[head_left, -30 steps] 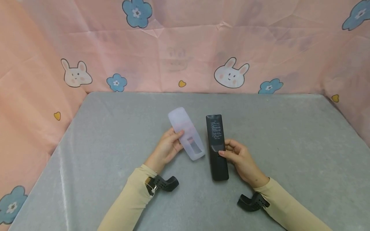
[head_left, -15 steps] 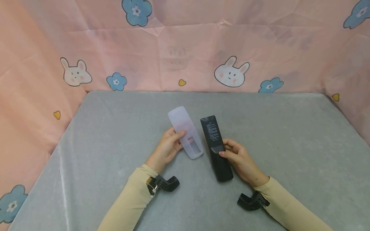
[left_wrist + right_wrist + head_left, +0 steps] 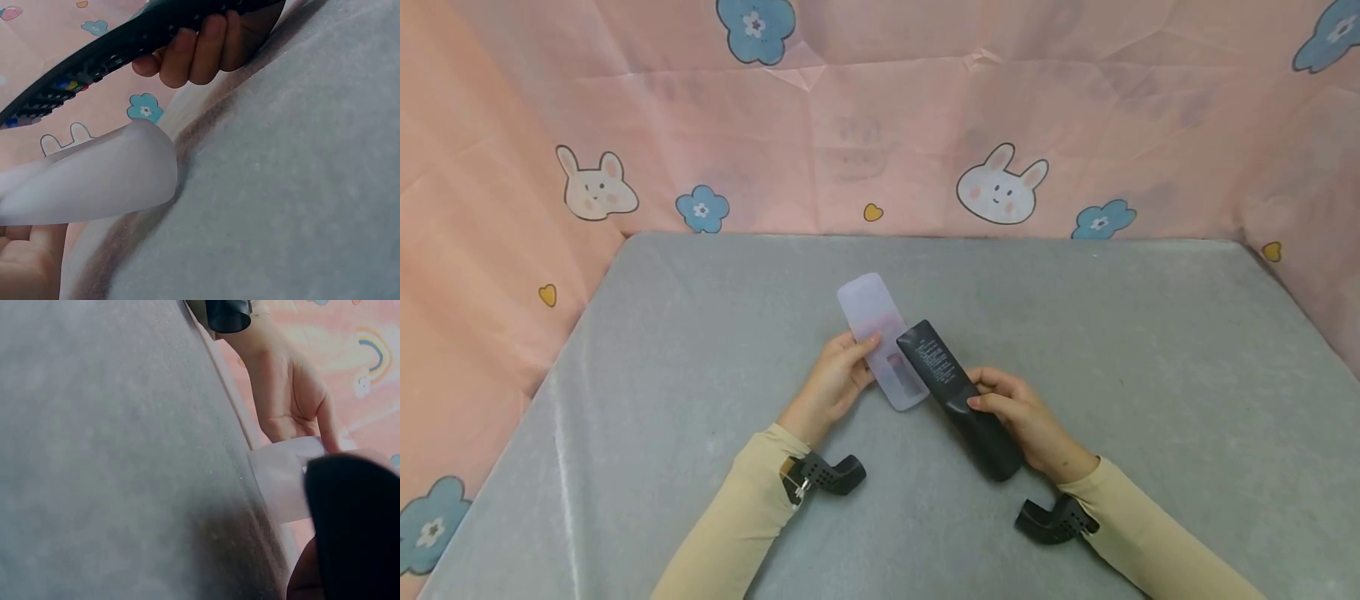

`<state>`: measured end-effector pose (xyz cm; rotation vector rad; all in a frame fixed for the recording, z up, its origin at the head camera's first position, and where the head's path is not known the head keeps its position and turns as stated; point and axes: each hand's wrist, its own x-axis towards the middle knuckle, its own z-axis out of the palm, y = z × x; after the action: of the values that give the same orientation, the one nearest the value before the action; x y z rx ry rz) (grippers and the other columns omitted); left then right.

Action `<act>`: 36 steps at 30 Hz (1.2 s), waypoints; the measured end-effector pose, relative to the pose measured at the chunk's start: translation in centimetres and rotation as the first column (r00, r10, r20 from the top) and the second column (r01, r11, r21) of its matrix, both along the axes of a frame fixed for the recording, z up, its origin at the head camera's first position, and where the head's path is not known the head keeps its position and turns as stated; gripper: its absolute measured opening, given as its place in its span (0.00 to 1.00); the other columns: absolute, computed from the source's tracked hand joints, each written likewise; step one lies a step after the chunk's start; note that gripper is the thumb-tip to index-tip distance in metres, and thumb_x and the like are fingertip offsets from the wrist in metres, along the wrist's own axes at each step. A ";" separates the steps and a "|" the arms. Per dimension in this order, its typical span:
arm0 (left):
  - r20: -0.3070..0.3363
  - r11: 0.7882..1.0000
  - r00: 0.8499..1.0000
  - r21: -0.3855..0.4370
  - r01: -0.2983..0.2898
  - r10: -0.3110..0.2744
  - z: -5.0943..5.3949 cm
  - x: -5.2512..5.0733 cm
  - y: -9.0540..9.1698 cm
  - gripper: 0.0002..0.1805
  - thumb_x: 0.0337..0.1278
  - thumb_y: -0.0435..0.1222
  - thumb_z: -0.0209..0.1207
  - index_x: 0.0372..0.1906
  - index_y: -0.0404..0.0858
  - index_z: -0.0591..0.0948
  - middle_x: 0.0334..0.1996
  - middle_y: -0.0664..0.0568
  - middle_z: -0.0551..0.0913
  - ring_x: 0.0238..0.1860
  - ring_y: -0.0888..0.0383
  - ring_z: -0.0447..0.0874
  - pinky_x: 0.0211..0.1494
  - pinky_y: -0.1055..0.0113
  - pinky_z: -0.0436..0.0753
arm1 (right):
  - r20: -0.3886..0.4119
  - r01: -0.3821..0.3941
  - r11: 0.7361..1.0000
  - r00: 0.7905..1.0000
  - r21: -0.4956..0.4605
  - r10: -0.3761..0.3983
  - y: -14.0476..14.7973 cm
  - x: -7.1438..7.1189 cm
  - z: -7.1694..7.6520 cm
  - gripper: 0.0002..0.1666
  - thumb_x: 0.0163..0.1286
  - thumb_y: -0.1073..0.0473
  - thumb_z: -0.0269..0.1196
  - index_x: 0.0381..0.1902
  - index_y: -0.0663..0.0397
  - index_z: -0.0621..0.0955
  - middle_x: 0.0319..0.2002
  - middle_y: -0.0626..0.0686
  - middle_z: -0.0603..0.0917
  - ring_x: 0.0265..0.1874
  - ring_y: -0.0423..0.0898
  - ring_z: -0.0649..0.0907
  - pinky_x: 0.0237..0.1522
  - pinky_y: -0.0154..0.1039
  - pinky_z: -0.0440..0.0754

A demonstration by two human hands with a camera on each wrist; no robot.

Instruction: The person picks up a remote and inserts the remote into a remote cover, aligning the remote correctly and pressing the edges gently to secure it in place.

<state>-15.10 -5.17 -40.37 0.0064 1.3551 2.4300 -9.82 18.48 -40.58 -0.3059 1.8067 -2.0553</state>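
A translucent whitish remote-control cover (image 3: 872, 304) with a rectangular opening near its lower end is held by my left hand (image 3: 835, 379), thumb on top. My right hand (image 3: 1026, 421) grips a black remote control (image 3: 958, 396), its printed back facing up and its upper end slanting left. In the head view the remote's upper end overlaps the cover's right edge; whether they touch I cannot tell. Coloured buttons on the remote's underside (image 3: 75, 87) show in the left wrist view, with the remote above the cover (image 3: 106, 178). In the right wrist view, the dark remote (image 3: 356, 531) hides part of the cover (image 3: 284, 478).
A grey cloth-covered table (image 3: 700, 333) lies under both hands. Pink curtain (image 3: 910, 108) with rabbits and blue flowers rises behind it and along the sides. Black camera mounts sit on the left wrist (image 3: 827, 477) and the right wrist (image 3: 1056, 521).
My right hand has turned the remote counterclockwise from nearly upright, bringing its upper end left over the cover's edge. The left hand and cover have hardly moved.
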 end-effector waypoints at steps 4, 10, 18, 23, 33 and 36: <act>-0.019 1.000 1.000 0.023 -0.014 0.014 0.1 -0.1 -0.2 0.20 0.69 0.25 0.40 0.61 0.19 0.63 0.49 0.47 0.81 0.44 0.60 0.82 0.54 0.61 0.78 | 0.024 0.036 0.994 0.999 0.103 -0.039 -0.1 0.0 0.0 0.03 0.67 0.65 0.58 0.38 0.55 0.76 0.29 0.46 0.81 0.27 0.38 0.79 0.30 0.31 0.79; -0.037 0.997 0.999 0.072 -0.032 0.035 0.5 -0.1 -0.4 0.20 0.70 0.26 0.41 0.62 0.21 0.63 0.45 0.53 0.83 0.47 0.60 0.81 0.53 0.64 0.78 | -0.007 0.076 0.975 0.997 0.210 -0.076 -0.5 0.0 -0.1 0.07 0.65 0.63 0.61 0.39 0.60 0.76 0.30 0.48 0.82 0.27 0.39 0.79 0.30 0.32 0.80; -0.056 0.996 0.998 0.087 -0.027 0.032 0.8 0.0 -0.4 0.20 0.70 0.26 0.41 0.63 0.21 0.63 0.51 0.46 0.81 0.50 0.58 0.80 0.53 0.63 0.78 | -0.030 0.103 0.965 0.995 0.239 -0.099 -0.8 0.1 0.2 0.13 0.63 0.65 0.63 0.41 0.69 0.75 0.31 0.49 0.82 0.27 0.38 0.80 0.30 0.32 0.80; -0.060 0.991 0.998 0.133 -0.008 0.016 0.8 0.0 -0.3 0.20 0.70 0.26 0.40 0.63 0.21 0.61 0.55 0.42 0.78 0.51 0.57 0.79 0.52 0.64 0.78 | -0.047 0.117 0.957 0.993 0.265 -0.108 -0.8 0.1 0.3 0.15 0.63 0.65 0.63 0.42 0.71 0.74 0.31 0.50 0.82 0.27 0.39 0.80 0.30 0.32 0.80; -0.075 0.989 0.997 0.144 0.021 -0.011 0.8 0.0 -0.5 0.22 0.70 0.26 0.37 0.65 0.21 0.58 0.62 0.33 0.66 0.53 0.56 0.78 0.59 0.59 0.75 | -0.076 0.130 0.946 0.991 0.296 -0.113 -0.8 0.1 0.2 0.17 0.62 0.64 0.65 0.44 0.73 0.76 0.33 0.55 0.83 0.28 0.40 0.81 0.31 0.33 0.80; -0.086 0.990 0.996 0.138 0.028 -0.016 0.8 0.0 -0.5 0.22 0.70 0.26 0.37 0.65 0.21 0.58 0.62 0.34 0.66 0.53 0.57 0.78 0.60 0.59 0.74 | -0.082 0.134 0.944 0.990 0.301 -0.115 -0.8 0.1 0.2 0.18 0.62 0.64 0.65 0.45 0.73 0.77 0.33 0.55 0.83 0.28 0.40 0.81 0.31 0.33 0.80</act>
<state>-15.12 -5.64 -39.57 0.1608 1.2102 2.5269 -9.73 17.66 -40.36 -0.1742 2.1980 -1.8224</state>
